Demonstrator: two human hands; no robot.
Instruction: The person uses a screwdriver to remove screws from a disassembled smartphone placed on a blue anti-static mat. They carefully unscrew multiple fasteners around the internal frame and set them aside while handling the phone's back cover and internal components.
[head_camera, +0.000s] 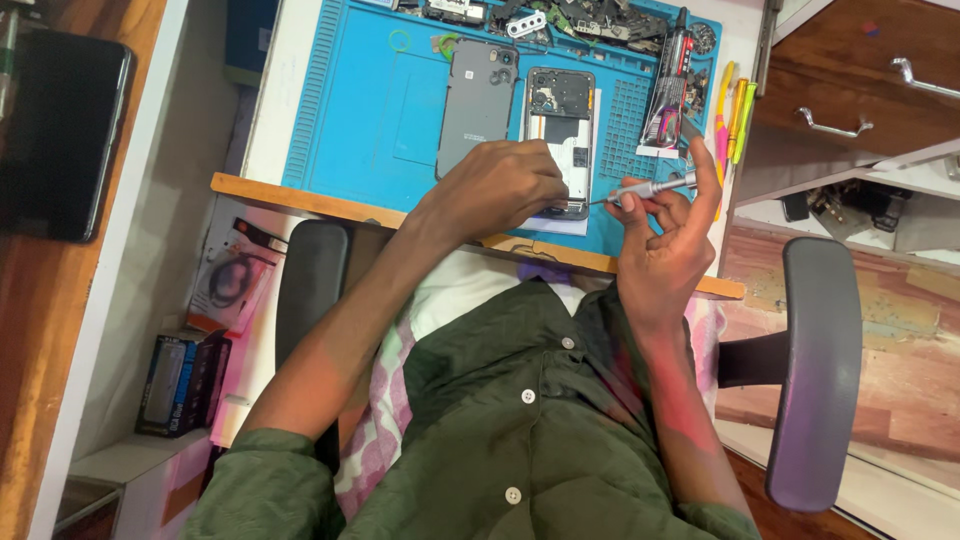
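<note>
Down on the tabletop (300, 60) we see the blue repair mat (380, 110) (its far edge cluttered), then the opened smartphone (560, 135). Our left hand (500, 185) presses its lower end, fingers curled; our right hand (665, 245) grips a precision screwdriver (645, 190).

The left hand (500, 185) covers the near end of the opened phone (560, 130), hiding what its fingers touch there. The loose parts (560, 18) along the blue mat's (350, 120) far edge are cut off by the picture's top and too small to tell apart.
</note>
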